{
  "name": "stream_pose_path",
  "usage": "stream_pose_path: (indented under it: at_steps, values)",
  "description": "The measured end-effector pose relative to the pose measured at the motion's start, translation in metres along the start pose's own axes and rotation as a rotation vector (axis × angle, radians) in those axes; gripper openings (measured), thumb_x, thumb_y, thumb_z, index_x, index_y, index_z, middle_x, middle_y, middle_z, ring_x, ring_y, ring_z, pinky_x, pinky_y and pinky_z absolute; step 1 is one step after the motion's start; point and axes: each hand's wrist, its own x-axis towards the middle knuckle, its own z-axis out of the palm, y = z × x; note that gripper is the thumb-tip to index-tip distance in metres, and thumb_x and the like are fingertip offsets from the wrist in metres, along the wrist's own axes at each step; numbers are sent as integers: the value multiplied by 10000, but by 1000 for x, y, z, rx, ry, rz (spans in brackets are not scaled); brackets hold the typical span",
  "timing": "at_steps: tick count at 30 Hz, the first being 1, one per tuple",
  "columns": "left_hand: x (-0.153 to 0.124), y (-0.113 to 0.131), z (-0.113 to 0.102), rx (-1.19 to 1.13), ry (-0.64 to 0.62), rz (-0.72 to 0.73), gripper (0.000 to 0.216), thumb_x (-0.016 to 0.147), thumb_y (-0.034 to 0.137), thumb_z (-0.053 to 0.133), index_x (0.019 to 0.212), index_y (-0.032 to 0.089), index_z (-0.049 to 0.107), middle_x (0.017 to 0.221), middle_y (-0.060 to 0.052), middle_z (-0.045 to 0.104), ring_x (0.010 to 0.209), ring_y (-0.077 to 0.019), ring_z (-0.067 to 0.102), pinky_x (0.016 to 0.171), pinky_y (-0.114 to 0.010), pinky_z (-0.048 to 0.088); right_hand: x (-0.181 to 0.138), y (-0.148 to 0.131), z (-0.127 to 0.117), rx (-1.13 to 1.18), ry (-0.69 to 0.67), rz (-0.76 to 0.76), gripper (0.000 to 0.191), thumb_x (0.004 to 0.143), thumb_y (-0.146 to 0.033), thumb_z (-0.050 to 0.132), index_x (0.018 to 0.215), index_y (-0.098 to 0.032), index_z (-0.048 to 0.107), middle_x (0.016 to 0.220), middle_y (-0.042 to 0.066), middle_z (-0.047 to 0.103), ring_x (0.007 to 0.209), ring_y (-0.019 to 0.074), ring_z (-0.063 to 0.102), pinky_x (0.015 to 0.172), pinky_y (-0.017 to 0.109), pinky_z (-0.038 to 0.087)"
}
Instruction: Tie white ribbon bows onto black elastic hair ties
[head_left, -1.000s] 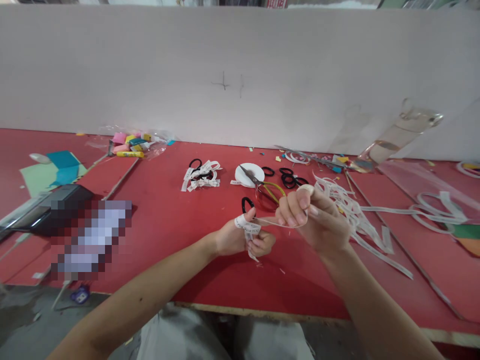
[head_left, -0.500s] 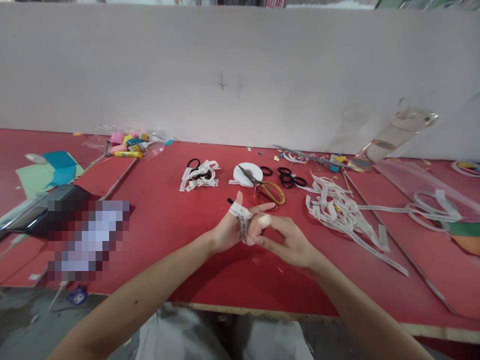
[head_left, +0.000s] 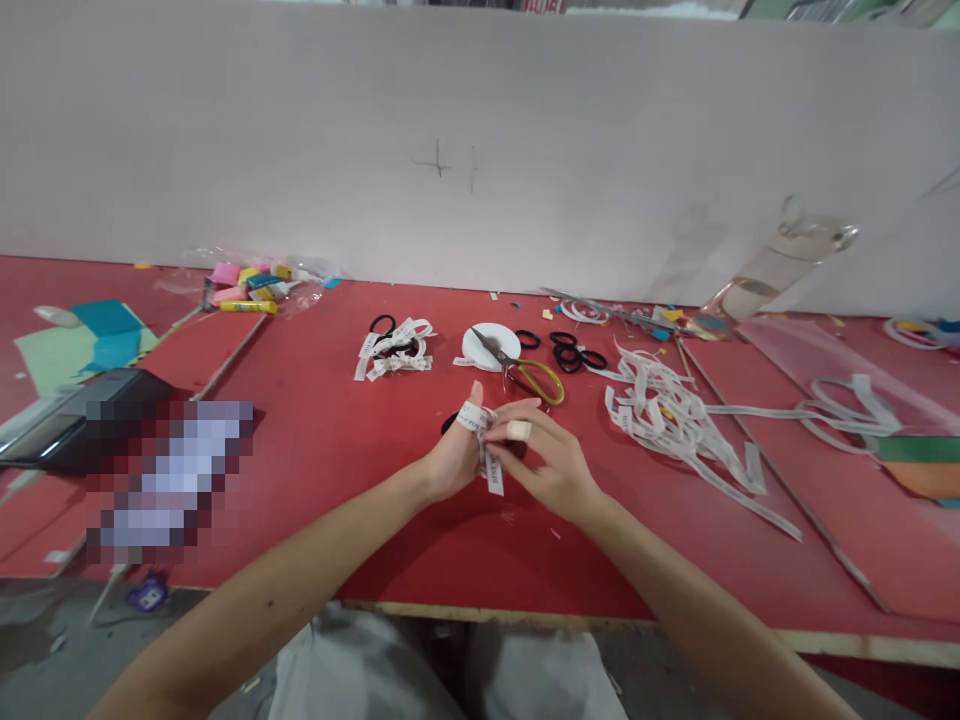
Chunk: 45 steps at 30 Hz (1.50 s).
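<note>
My left hand point(head_left: 456, 458) rests on the red table point(head_left: 322, 450) and grips a black hair tie point(head_left: 448, 423) with a white printed label strip point(head_left: 486, 450) wrapped round it. My right hand point(head_left: 544, 457), with white tape on one finger, meets the left and pinches the same label strip. Just beyond the hands lie yellow-handled scissors point(head_left: 525, 372) across a white tape roll point(head_left: 491, 345). Loose black hair ties point(head_left: 574, 355) lie next to them. A pile of labelled hair ties point(head_left: 394, 348) sits to the left.
A heap of white label strips point(head_left: 679, 420) spreads to the right. A clear plastic bottle point(head_left: 780, 265) leans on the grey wall. Coloured erasers in a bag point(head_left: 251, 283) and blue and green paper point(head_left: 90, 340) lie at the left. A dark device point(head_left: 52, 430) is near the left edge.
My right hand came down from a raised pull on the strip to meet my left hand, and both shifted slightly up the table while wrapping the label.
</note>
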Motion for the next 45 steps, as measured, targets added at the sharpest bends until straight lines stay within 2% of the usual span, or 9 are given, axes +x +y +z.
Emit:
stream_pose_path:
  at_steps: [5, 13, 20, 25, 31, 34, 37, 41, 45]
  values:
    - [0, 5, 5, -87, 69, -4, 775, 832, 803, 357, 1089, 136, 655, 603, 18, 477, 545, -121, 472, 492, -197, 306, -1, 0, 3, -16, 0, 55, 168, 857, -123, 644, 986, -228, 665, 1027, 76, 620, 1008, 188, 622, 860, 328, 540]
    - [-2, 11, 4, -72, 50, 3, 791, 828, 812, 337, 1123, 142, 634, 628, 17, 442, 543, -117, 419, 454, -193, 219, -1, -3, 9, -71, 40, 102, 181, 887, -113, 578, 991, -237, 659, 1035, 75, 638, 1050, 203, 621, 862, 343, 567]
    - [1, 7, 1, -44, -12, 45, 781, 816, 825, 332, 1067, 143, 617, 661, 12, 448, 509, -96, 336, 452, -203, 208, -2, -6, 11, -20, 94, 169, 193, 884, -144, 591, 1042, -243, 644, 1143, 100, 592, 1078, 204, 605, 690, 272, 588]
    - [0, 7, 1, 29, -38, 56, 769, 827, 809, 338, 1062, 134, 622, 663, 1, 477, 508, -94, 334, 465, -208, 197, -1, -6, 12, -45, 109, 191, 206, 876, -129, 591, 1048, -235, 635, 1119, 92, 642, 1070, 204, 624, 800, 315, 581]
    - [5, 1, -9, 106, -105, 54, 665, 777, 792, 481, 843, 139, 591, 637, 13, 456, 504, -74, 342, 471, -196, 174, -3, -3, 8, -44, 190, 208, 197, 871, -98, 546, 975, -227, 653, 1016, 59, 695, 966, 182, 664, 837, 320, 562]
    - [6, 0, -14, 162, -185, 61, 589, 824, 730, 494, 917, 156, 586, 670, -1, 520, 502, -71, 357, 478, -202, 165, -4, -1, 4, 46, 267, 317, 173, 891, -138, 539, 982, -229, 655, 956, 44, 692, 735, 143, 658, 683, 287, 570]
    - [6, 1, -16, 241, -226, 61, 615, 874, 710, 419, 1134, 175, 573, 784, -56, 627, 517, -79, 380, 493, -215, 178, -2, 2, -1, 162, 319, 395, 166, 911, -177, 525, 987, -230, 662, 970, 39, 661, 590, 103, 603, 488, 235, 504]
    - [7, 2, -20, 315, -206, 54, 717, 883, 734, 340, 1287, 173, 533, 817, -84, 656, 517, -89, 366, 497, -229, 181, 4, 6, -8, -33, 317, 273, 211, 883, -119, 523, 813, -220, 694, 951, 48, 672, 852, 168, 659, 690, 295, 556]
    - [7, 5, -24, 390, -251, -3, 772, 883, 749, 286, 1374, 192, 498, 822, -75, 643, 505, -83, 335, 492, -231, 160, 7, 10, -11, -145, 291, 210, 258, 878, -81, 497, 787, -221, 693, 938, 49, 680, 890, 177, 653, 762, 328, 543]
